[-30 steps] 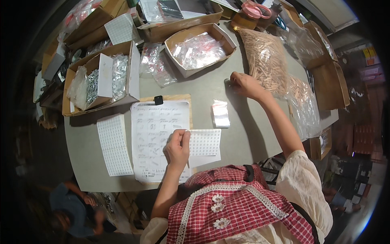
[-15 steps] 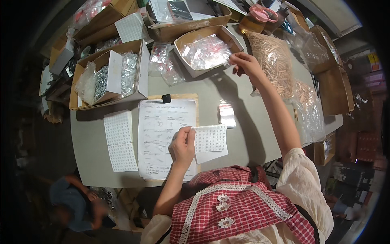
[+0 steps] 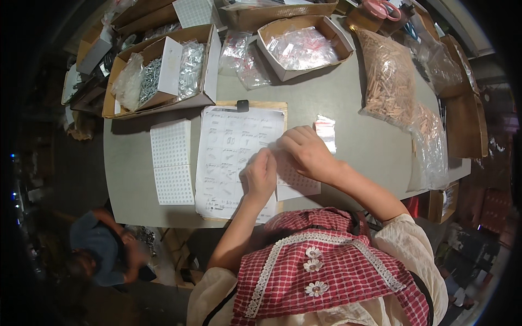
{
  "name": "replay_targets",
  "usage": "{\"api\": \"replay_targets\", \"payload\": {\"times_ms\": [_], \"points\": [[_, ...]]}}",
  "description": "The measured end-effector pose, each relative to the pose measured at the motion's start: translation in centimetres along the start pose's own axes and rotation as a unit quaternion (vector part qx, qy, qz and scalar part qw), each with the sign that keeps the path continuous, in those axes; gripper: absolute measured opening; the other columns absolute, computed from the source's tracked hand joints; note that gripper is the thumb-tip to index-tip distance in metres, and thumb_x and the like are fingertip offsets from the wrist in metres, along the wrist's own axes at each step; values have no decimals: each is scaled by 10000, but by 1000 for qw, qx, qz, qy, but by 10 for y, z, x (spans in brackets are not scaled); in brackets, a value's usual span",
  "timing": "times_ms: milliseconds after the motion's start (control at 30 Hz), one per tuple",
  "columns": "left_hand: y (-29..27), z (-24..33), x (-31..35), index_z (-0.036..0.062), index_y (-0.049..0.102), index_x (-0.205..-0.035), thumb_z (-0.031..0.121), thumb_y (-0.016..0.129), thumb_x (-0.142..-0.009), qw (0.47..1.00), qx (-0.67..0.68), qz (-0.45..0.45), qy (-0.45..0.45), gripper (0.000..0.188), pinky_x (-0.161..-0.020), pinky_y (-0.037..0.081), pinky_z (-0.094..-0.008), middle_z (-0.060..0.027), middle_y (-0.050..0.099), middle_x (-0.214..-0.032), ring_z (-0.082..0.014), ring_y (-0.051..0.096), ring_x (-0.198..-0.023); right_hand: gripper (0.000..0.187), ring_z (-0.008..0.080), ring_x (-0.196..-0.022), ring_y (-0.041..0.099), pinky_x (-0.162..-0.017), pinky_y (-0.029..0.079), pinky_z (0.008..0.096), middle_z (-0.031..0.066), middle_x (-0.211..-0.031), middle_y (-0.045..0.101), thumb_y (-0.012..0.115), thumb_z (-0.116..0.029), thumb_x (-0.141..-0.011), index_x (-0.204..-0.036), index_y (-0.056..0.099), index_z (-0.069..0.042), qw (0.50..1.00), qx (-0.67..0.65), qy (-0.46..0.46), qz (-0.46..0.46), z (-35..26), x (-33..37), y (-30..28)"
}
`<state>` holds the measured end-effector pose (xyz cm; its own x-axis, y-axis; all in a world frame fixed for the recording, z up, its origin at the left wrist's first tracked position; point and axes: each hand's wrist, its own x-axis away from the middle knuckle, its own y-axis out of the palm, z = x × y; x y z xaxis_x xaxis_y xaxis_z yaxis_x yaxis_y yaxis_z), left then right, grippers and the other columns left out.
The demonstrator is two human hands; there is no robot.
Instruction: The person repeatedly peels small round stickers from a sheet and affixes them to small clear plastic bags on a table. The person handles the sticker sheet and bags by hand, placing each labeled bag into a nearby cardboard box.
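1. Head view, hands: two. The left hand (image 3: pixel 262 175) curls at the left side of one white label sheet printed with rows of small marks (image 3: pixel 298 186); the right hand (image 3: pixel 310 153) lies across the sheet's upper part, its fingers bent downward. The hands nearly meet; the fingertips are hidden, so I cannot tell what either one grips.
2. The label sheet sits near the table's front edge, partly over one light wooden clipboard (image 3: pixel 266 105) with one black clip (image 3: pixel 242 106) and printed white paper (image 3: pixel 223 179).
3. One white two-panel label sheet (image 3: pixel 171 162) lies left of the clipboard, just apart from it.
4. One small stack of clear plastic bags (image 3: pixel 325 136) is just beyond the right hand.
5. Farther back stand one divided brown-and-white cardboard box (image 3: pixel 163 106) and one cardboard tray of clear bags (image 3: pixel 307 70); two clear plastic bags of tan wooden dowels (image 3: pixel 386 76) are at the right.
6. Grey tabletop (image 3: pixel 361 157) shows between stack and dowels, giving room rightward; the front edge runs close to the red checked apron (image 3: pixel 321 250).
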<state>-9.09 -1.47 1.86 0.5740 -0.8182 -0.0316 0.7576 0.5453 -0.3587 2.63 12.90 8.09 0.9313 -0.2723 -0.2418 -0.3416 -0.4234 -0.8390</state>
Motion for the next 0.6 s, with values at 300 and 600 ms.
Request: {"api": "replay_targets", "payload": {"times_ms": [300, 600], "points": [[0, -14, -5, 5, 629, -974, 98, 500, -1022, 997, 47, -41, -33, 167, -643, 436, -266, -21, 579, -739, -75, 509, -700, 368, 338, -1067, 578, -948, 465, 425, 126, -1099, 604, 659, -73, -773, -1137, 621, -36, 997, 57, -6, 50, -8, 16, 14], [-4, -6, -11, 11, 604, -930, 186, 506, -1074, 979, 155, -79, -111, 246, -668, 388, -214, 47, 536, -777, -34, 442, -740, 350, 357, -1148, 564, -1014, 443, 442, 170, -1147, 601, 647, -67, -791, -1130, 577, -17, 995, -31, 24, 93, 8, 31, 7]]}}
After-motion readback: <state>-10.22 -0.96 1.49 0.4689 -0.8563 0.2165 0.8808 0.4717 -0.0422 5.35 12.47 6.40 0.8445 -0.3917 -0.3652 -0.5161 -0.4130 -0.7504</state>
